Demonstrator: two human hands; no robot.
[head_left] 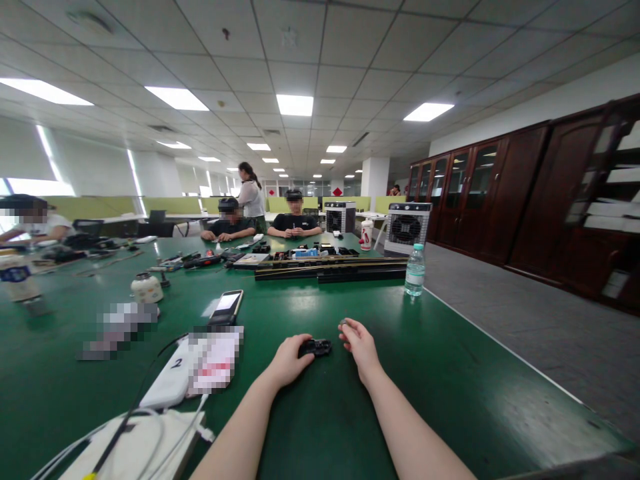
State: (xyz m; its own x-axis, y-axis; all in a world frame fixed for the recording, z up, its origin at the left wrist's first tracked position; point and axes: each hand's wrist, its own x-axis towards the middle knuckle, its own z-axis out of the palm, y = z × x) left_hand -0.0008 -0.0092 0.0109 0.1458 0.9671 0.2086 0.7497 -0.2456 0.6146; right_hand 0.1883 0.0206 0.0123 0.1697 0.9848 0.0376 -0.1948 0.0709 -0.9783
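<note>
On the green table point(320, 413) lies a small black part point(320, 347), dark and irregular in outline. My left hand point(291, 360) grips its left end, with the thumb in front and the fingers behind. To the right, apart from the black part, my right hand point(358, 341) pinches a tiny greyish piece point(343, 323) between thumb and forefinger. That piece is too small to make out further.
A water bottle point(415, 270) stands at the back right, beside long black rails point(330, 269). At the left are a phone point(227, 308), a white power bank point(167, 377), cables and a white jar point(147, 288). People sit across the table.
</note>
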